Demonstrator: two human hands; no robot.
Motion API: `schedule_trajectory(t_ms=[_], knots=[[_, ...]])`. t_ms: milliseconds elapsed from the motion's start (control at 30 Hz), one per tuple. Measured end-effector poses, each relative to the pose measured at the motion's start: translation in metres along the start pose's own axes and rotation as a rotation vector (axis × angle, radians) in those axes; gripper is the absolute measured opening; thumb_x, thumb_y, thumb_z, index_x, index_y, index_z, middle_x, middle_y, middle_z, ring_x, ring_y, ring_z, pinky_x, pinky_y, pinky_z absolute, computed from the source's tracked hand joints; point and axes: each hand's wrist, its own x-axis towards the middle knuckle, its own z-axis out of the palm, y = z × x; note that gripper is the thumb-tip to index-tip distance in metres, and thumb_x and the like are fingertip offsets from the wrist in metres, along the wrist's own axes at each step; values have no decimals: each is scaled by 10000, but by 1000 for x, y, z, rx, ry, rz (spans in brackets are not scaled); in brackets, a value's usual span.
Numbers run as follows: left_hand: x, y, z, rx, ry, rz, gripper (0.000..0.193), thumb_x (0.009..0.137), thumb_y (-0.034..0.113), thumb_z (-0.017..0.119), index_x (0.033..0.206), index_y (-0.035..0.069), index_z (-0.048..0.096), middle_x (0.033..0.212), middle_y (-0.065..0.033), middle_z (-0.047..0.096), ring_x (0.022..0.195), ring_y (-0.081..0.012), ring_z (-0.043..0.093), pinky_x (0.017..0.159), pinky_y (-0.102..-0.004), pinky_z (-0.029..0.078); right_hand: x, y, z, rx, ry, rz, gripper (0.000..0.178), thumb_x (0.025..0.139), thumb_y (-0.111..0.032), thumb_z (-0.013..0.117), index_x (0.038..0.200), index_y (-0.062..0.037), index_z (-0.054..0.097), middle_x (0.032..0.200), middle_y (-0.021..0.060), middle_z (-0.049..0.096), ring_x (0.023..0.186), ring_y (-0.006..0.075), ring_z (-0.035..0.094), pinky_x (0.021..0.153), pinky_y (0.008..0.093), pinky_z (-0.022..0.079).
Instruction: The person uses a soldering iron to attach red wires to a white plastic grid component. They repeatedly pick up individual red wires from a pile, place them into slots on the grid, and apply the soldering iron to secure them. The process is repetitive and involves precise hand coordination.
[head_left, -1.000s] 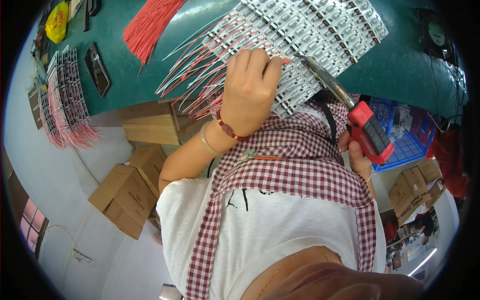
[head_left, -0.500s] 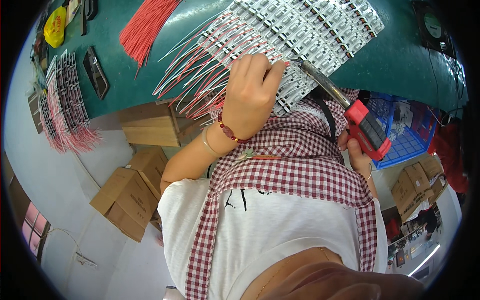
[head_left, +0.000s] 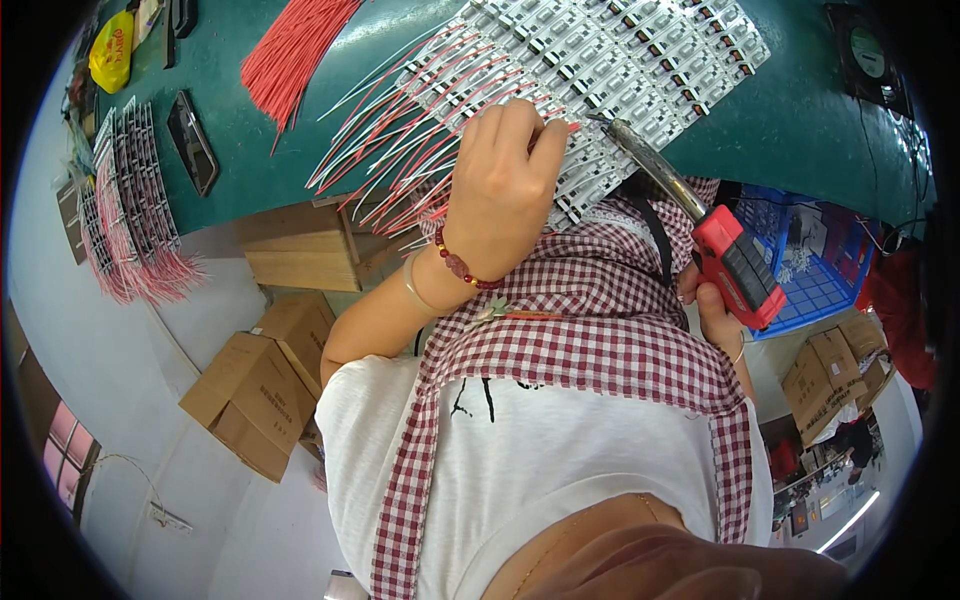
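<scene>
A long row of small white circuit boards (head_left: pixel 610 70) with red and white wire leads (head_left: pixel 400 150) lies across the green table (head_left: pixel 820 120). My left hand (head_left: pixel 505 185) rests on the near end of the row, fingers curled, pinching a red wire against a board. My right hand (head_left: pixel 712 305) grips the red handle of a soldering iron (head_left: pixel 735 265). Its metal tip (head_left: pixel 605 125) sits just right of my left fingertips, at the board's edge.
A loose bundle of red wires (head_left: pixel 290 50) lies at the table's far left. Finished boards with pink leads (head_left: pixel 125 215) are stacked at the left end, beside a dark flat tool (head_left: pixel 192 140). Cardboard boxes (head_left: pixel 260 380) and a blue crate (head_left: pixel 810 270) stand below.
The soldering iron's tip has stayed beside my left fingers. My left hand has shifted slightly along the row of boards.
</scene>
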Motion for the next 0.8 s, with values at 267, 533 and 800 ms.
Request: schedule_trajectory(t_ms=[267,533,800], knots=[[-4,-1,3,-12,76,30,237,679,-57,676,894,42,680,719,-49,471,674,-209,510,600,-330,420,1,5,3,-86,13,-72,223,855,-220,660,980,-37,687,833,41,686,708,189,653,667,305,495],[-3,2,7,14,81,3,218,687,-58,679,880,44,679,707,-52,456,656,-212,501,597,-337,420,5,3,7,14,33,-40,209,842,-199,667,963,-29,682,805,71,674,704,204,651,649,312,496],[0,4,3,14,29,-30,151,730,-29,690,858,45,660,723,-62,463,672,-228,509,615,-342,423,2,3,1,-100,19,-94,249,856,-226,668,962,0,658,792,71,654,710,193,637,645,306,487]])
